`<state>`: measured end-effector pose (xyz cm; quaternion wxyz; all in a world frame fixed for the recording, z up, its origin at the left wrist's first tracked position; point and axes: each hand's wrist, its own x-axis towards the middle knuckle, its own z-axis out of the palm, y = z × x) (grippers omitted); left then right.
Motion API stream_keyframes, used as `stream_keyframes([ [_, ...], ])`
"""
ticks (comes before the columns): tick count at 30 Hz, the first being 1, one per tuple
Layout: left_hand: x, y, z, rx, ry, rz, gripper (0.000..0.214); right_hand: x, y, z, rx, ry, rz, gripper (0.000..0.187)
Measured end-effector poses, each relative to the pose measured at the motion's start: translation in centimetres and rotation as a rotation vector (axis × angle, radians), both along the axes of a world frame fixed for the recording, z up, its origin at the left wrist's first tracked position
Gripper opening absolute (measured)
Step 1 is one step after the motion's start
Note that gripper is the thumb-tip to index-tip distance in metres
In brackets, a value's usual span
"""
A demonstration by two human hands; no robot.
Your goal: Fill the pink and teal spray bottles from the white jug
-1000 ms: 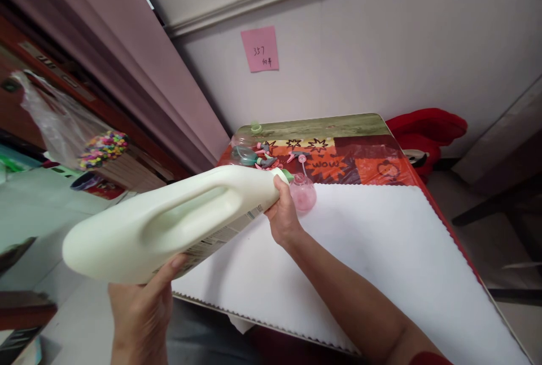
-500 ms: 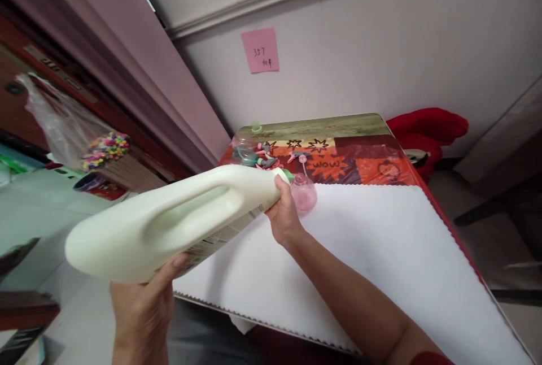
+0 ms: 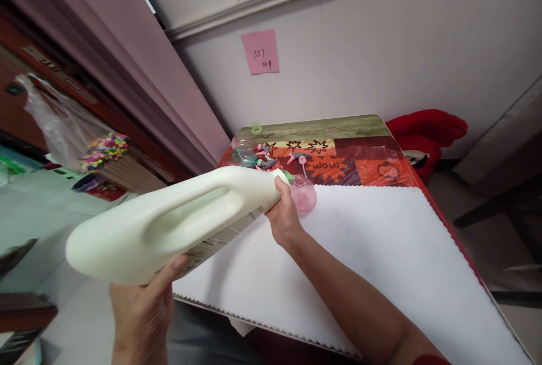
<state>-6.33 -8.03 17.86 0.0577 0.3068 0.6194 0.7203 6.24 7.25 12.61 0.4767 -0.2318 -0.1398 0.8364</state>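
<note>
A large pale-green jug (image 3: 127, 229) with a moulded handle and a printed label lies tilted across the view, its green spout (image 3: 288, 176) pointing right. My left hand (image 3: 148, 303) grips the underside of its base end. Around the neck, my right hand (image 3: 285, 215) is closed. Just below the spout stands a small round pink bottle (image 3: 305, 195) with pink contents, on the white mat; the spout's tip overlaps its mouth, and whether they touch I cannot tell. Behind it lies a pink-and-grey spray head (image 3: 298, 158) with its tube.
Clear and teal spray bottles (image 3: 243, 157) with trigger heads lie at the table's back left, near a green cap (image 3: 256, 127). The white mat (image 3: 381, 240) covers the table's front. A pink note (image 3: 260, 51) is on the wall. A bag of colourful pieces (image 3: 104, 150) hangs at left.
Almost nothing differs. Jug, both hands and the pink bottle keep their places, apart from a slight shift of the whole view.
</note>
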Motion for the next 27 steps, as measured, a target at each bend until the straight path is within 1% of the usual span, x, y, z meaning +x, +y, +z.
stream_keyframes([
  [9,-0.05,0.01,-0.10,0.014,-0.017,0.010,0.061,-0.01,0.00,-0.05,-0.003,0.018,-0.005,0.044],
  [20,0.05,0.00,-0.11,0.059,0.014,-0.029,0.055,0.00,0.05,-0.14,0.013,0.033,-0.005,0.040],
  [27,0.15,0.16,-0.04,0.066,0.022,-0.041,0.053,0.01,0.06,-0.14,-0.003,0.021,-0.007,0.043],
])
